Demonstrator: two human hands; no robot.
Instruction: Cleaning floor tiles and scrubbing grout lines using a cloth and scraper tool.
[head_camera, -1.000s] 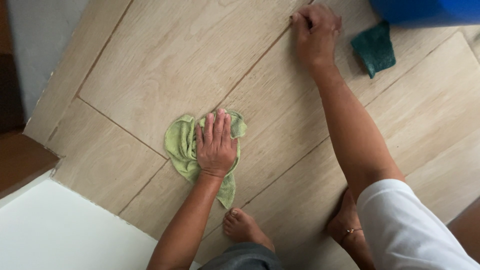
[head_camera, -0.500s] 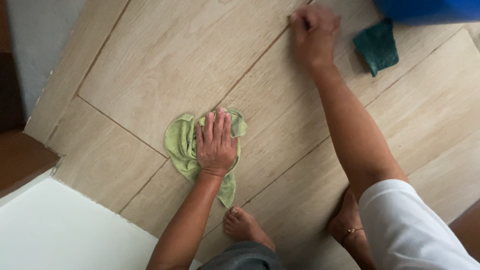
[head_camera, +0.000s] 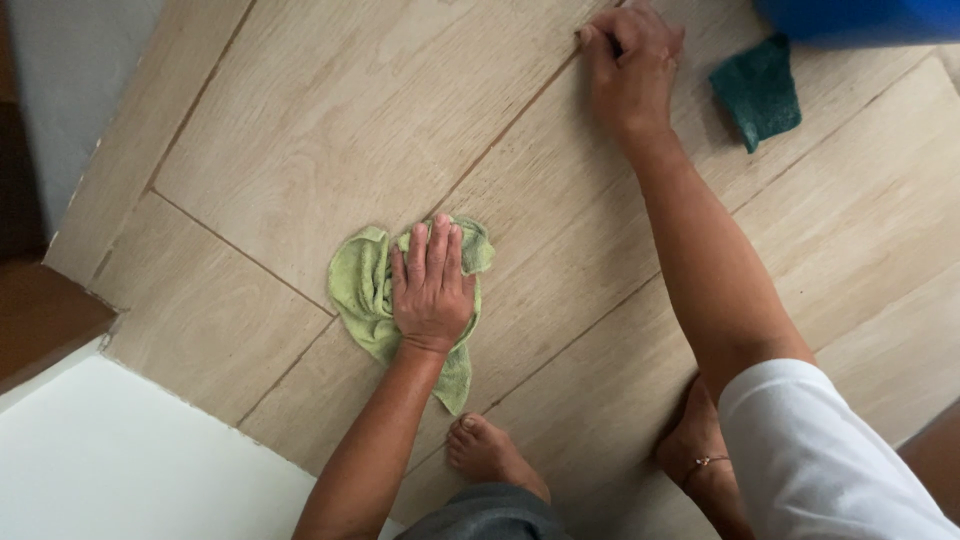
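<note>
My left hand (head_camera: 432, 285) lies flat, fingers together, pressing a crumpled light green cloth (head_camera: 358, 292) onto the beige wood-look floor tiles (head_camera: 330, 110). My right hand (head_camera: 630, 65) reaches far forward with its fingers curled, resting on a grout line (head_camera: 500, 130). A small dark thing shows between its fingers; what it is I cannot tell. A dark green scrub pad (head_camera: 758, 92) lies on the tile just right of that hand, apart from it.
A blue container's edge (head_camera: 860, 18) sits at the top right, behind the pad. My bare feet (head_camera: 490, 455) rest on the tiles at the bottom. A white surface (head_camera: 110, 460) fills the lower left, with a brown strip (head_camera: 40, 320) and a grey wall (head_camera: 70, 70) at the left.
</note>
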